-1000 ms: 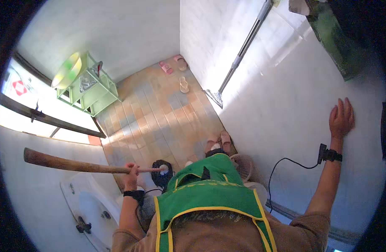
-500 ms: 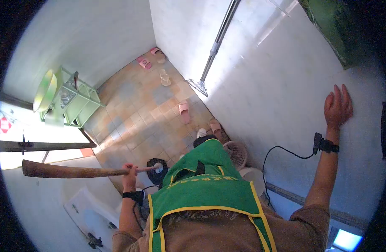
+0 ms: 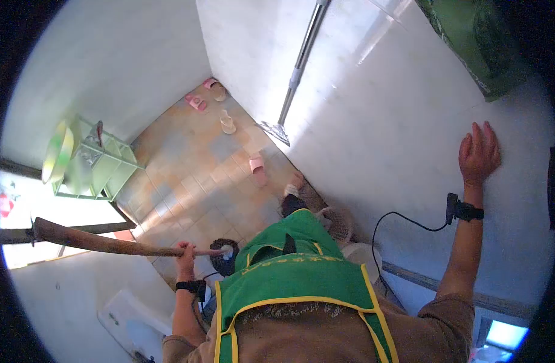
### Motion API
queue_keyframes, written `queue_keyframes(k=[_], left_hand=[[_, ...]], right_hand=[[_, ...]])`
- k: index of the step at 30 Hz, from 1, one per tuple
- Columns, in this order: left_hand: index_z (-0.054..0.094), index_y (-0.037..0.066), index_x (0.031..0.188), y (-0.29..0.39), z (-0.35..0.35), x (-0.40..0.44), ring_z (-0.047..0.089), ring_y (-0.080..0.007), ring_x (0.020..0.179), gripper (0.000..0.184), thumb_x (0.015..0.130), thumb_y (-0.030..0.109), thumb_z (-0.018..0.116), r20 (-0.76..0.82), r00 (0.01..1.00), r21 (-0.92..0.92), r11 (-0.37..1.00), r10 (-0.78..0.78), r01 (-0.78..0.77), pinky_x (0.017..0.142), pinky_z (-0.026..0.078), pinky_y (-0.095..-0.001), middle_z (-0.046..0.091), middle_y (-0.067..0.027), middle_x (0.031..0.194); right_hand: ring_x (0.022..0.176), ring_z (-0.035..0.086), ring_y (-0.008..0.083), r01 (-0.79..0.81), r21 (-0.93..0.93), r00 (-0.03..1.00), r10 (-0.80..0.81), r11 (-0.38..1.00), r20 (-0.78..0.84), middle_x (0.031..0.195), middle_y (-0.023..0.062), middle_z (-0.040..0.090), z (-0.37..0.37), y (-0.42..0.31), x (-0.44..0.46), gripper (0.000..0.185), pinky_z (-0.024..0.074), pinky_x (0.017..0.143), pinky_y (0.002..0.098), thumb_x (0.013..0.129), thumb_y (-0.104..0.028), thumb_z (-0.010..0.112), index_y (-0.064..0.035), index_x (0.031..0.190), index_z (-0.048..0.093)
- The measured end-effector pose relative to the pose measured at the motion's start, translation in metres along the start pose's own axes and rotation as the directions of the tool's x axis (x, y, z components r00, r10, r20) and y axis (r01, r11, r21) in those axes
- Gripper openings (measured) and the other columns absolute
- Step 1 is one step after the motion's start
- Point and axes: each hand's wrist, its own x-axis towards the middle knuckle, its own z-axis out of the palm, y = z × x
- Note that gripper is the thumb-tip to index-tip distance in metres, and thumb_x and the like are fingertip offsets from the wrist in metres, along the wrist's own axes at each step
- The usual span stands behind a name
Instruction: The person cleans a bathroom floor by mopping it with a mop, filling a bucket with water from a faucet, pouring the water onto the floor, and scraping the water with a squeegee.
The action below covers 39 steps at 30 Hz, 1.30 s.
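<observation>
My left hand (image 3: 185, 261) is closed round a long wooden handle (image 3: 108, 242), thick at its left end and thinner toward the right. Its thin end reaches a dark round thing (image 3: 225, 257) with a pale centre, low beside my green apron (image 3: 283, 275). On the right, my right hand (image 3: 479, 155) rests against the pale wall with its fingers stretched out and holds nothing. A black device on that wrist has a cable hanging from it.
A green shelf rack (image 3: 102, 160) with a basin (image 3: 58, 152) stands at the left. Pink slippers (image 3: 257, 169) lie on the tiled floor. A metal pole (image 3: 300, 66) leans on the wall. A woven basket (image 3: 338, 224) is by my legs; a white sink (image 3: 132, 320) is lower left.
The view has shifted, and the rack, floor slippers and pole appear farther left. One foot has come out of a pink slipper, which now lies on the floor. Both hands keep nearly the same pose.
</observation>
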Motion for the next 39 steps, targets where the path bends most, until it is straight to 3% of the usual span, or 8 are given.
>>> queue_keyframes(k=[11, 19, 22, 27, 31, 35, 37, 39], left_hand=[[0.048, 0.009, 0.082, 0.018, 0.047, 0.017, 0.044, -0.0079, 0.061, 0.011, 0.080, 0.012, 0.058, 0.129, 0.989, 0.167, 0.984, -0.076, 0.054, 0.052, 0.036, -0.0227, 0.050, 0.0002, 0.072], [0.049, 0.007, 0.084, 0.010, 0.039, 0.023, 0.049, -0.0111, 0.076, 0.007, 0.081, 0.010, 0.055, 0.224, 0.974, 0.236, 0.967, 0.039, -0.092, 0.071, 0.041, -0.0262, 0.053, -0.0016, 0.079], [0.049, 0.006, 0.081, 0.025, 0.049, 0.028, 0.050, -0.0114, 0.076, 0.006, 0.082, 0.010, 0.053, 0.213, 0.976, 0.290, 0.957, -0.043, -0.021, 0.072, 0.042, -0.0272, 0.053, -0.0019, 0.077], [0.049, 0.006, 0.074, 0.083, 0.080, 0.046, 0.049, -0.0111, 0.067, 0.011, 0.083, 0.011, 0.054, 0.371, 0.916, 0.451, 0.833, 0.153, -0.322, 0.065, 0.042, -0.0267, 0.052, -0.0013, 0.069], [0.047, 0.008, 0.068, 0.164, 0.126, 0.024, 0.046, -0.0101, 0.058, 0.021, 0.086, 0.016, 0.054, 0.327, 0.902, 0.239, 0.899, 0.282, -0.368, 0.058, 0.039, -0.0249, 0.047, -0.0011, 0.059], [0.044, 0.009, 0.069, 0.218, 0.166, -0.035, 0.040, -0.0081, 0.051, 0.021, 0.086, 0.016, 0.053, 0.213, 0.931, 0.065, 0.947, 0.295, -0.315, 0.049, 0.034, -0.0230, 0.043, -0.0004, 0.056], [0.040, 0.010, 0.066, 0.235, 0.171, -0.059, 0.035, -0.0074, 0.048, 0.024, 0.087, 0.017, 0.050, 0.300, 0.871, 0.051, 0.905, 0.389, -0.422, 0.046, 0.028, -0.0225, 0.041, 0.0000, 0.055], [0.038, 0.010, 0.065, 0.247, 0.179, -0.088, 0.032, -0.0076, 0.047, 0.024, 0.087, 0.015, 0.048, 0.273, 0.849, 0.015, 0.881, 0.452, -0.473, 0.046, 0.027, -0.0225, 0.040, 0.0002, 0.054]], right_hand=[[0.101, 0.054, 0.0221, -0.041, -0.010, 0.999, 0.041, 0.999, -0.008, 0.116, 0.0056, 0.054, 0.009, -0.002, -0.003, 0.025, 0.0410, 0.085, 0.0350, 0.081, -0.022, 0.055, -0.0164, 0.105, 0.059], [0.096, 0.055, 0.0228, -0.017, 0.014, 0.999, 0.018, 1.000, -0.034, 0.112, 0.0050, 0.056, 0.014, 0.005, -0.007, 0.025, 0.0435, 0.079, 0.0353, 0.079, -0.023, 0.057, -0.0166, 0.103, 0.060], [0.095, 0.056, 0.0230, -0.024, 0.036, 0.998, 0.026, 0.999, -0.054, 0.111, 0.0052, 0.057, 0.019, 0.006, -0.010, 0.024, 0.0437, 0.078, 0.0354, 0.077, -0.024, 0.058, -0.0175, 0.101, 0.060], [0.089, 0.057, 0.0223, 0.003, 0.048, 0.997, 0.001, 0.999, -0.075, 0.110, 0.0050, 0.055, 0.013, 0.001, -0.005, 0.025, 0.0466, 0.073, 0.0334, 0.074, -0.019, 0.062, -0.0150, 0.099, 0.062], [0.104, 0.049, 0.0275, 0.000, 0.173, 0.996, 0.015, 0.985, -0.086, 0.116, 0.0125, 0.052, 0.014, -0.015, -0.006, 0.027, 0.0319, 0.089, 0.0419, 0.071, -0.016, 0.060, -0.0076, 0.097, 0.060], [0.105, 0.047, 0.0295, 0.017, 0.315, 0.983, 0.042, 0.949, -0.181, 0.115, 0.0136, 0.051, 0.014, -0.017, -0.017, 0.031, 0.0319, 0.087, 0.0428, 0.072, -0.013, 0.060, -0.0074, 0.102, 0.055], [0.105, 0.045, 0.0325, -0.052, 0.476, 0.973, 0.151, 0.878, -0.172, 0.115, 0.0175, 0.049, 0.013, -0.032, -0.041, 0.035, 0.0311, 0.087, 0.0449, 0.070, -0.007, 0.061, -0.0050, 0.105, 0.052], [0.099, 0.052, 0.0269, -0.243, 0.491, 0.970, 0.221, 0.836, 0.103, 0.115, 0.0100, 0.051, -0.008, -0.045, -0.092, 0.031, 0.0438, 0.079, 0.0363, 0.072, -0.016, 0.062, -0.0117, 0.102, 0.059]])
